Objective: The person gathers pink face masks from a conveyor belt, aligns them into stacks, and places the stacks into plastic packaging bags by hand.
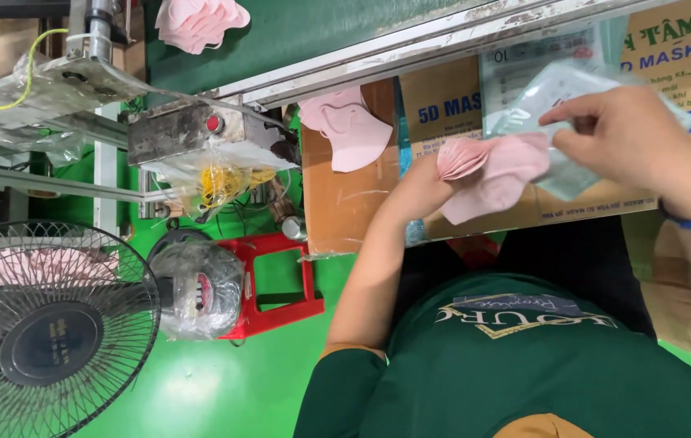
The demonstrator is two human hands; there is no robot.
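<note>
Left hand (420, 191) fingers pinching pink masks (487, 166) — right hand (629, 134) gripping clear pouch (552, 93)

place: packing workshop | signs: conveyor belt (297, 32), sealing machine (183, 130), cardboard cartons (345, 203), floor fan (45, 324)

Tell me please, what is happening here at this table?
A person in a green shirt holds a stack of pink masks in the left hand. The right hand pinches a clear plastic bag with its fingers, right at the masks. More pink masks lie on a cardboard box below the green belt. A fan and a red stool stand on the green floor.
</note>
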